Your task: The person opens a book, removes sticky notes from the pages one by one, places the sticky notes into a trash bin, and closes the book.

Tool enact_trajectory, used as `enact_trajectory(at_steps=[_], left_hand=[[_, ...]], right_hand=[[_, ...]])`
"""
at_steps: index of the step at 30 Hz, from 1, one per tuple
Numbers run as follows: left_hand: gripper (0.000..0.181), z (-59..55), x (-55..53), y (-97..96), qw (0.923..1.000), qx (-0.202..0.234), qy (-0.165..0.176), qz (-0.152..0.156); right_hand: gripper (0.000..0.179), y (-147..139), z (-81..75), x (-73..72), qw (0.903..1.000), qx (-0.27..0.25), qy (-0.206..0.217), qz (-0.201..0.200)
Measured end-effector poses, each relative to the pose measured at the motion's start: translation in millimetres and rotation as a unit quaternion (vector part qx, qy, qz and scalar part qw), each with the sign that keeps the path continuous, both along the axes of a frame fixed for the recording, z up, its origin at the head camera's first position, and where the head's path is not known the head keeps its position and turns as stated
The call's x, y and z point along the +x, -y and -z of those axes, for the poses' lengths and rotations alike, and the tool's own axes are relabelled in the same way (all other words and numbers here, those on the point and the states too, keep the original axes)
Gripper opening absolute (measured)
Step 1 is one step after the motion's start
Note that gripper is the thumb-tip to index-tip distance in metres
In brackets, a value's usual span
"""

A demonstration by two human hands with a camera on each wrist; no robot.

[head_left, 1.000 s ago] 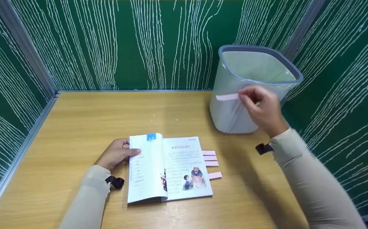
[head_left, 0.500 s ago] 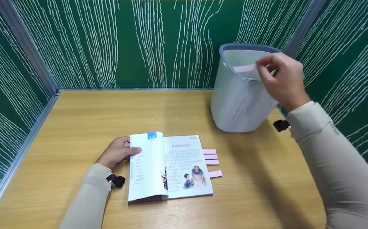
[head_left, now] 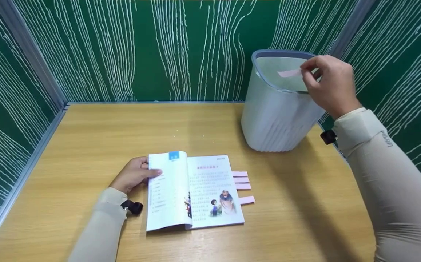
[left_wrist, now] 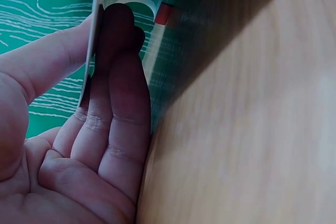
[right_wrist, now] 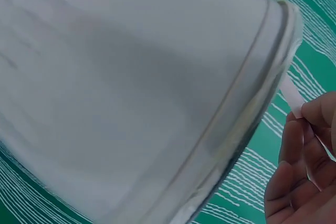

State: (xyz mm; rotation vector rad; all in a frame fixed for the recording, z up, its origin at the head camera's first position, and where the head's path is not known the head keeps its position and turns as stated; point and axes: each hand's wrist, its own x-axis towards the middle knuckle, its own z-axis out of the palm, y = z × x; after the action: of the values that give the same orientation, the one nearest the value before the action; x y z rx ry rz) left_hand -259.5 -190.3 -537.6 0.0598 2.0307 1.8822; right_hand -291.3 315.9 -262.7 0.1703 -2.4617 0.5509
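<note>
My right hand point(head_left: 330, 82) is raised over the rim of the trash bin point(head_left: 279, 120), pinching a pink paper strip point(head_left: 289, 73) between thumb and fingertips. In the right wrist view the strip point(right_wrist: 292, 96) sticks out from the fingers, partly behind the bin's rim. My left hand point(head_left: 132, 174) grips the left side of an open book point(head_left: 214, 182), thumb on the page. In the left wrist view its fingers point(left_wrist: 128, 93) are under the cover. Several pink sticky tabs point(head_left: 241, 180) stick out from the book's right edge.
The bin has a grey rim and a clear liner, and stands at the back right of the wooden table point(head_left: 115, 127). Tiny white specks lie behind the book. Green walls point(head_left: 101, 51) with white lines enclose the table's back and sides.
My right hand has moved up and to the right, carrying the pink strip from in front of the bin to above its opening. The left hand and the book have stayed in place.
</note>
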Motion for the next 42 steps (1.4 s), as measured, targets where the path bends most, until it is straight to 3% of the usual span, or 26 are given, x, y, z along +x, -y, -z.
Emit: enact_trajectory(at_steps=[11,42], left_hand=[[0.051,1.4,2.0,1.6,1.0000,0.008,0.002,-0.004],[0.051,0.4,-0.5,0.5,1.0000,0.006,0.003,0.001]], right_hand=[[0.037,-6,5.8,-3.2,0.9985,-0.030,0.045,0.005],[0.040,-14,19.6,-9.3,0.9961,-0.025,0.084,0.014]])
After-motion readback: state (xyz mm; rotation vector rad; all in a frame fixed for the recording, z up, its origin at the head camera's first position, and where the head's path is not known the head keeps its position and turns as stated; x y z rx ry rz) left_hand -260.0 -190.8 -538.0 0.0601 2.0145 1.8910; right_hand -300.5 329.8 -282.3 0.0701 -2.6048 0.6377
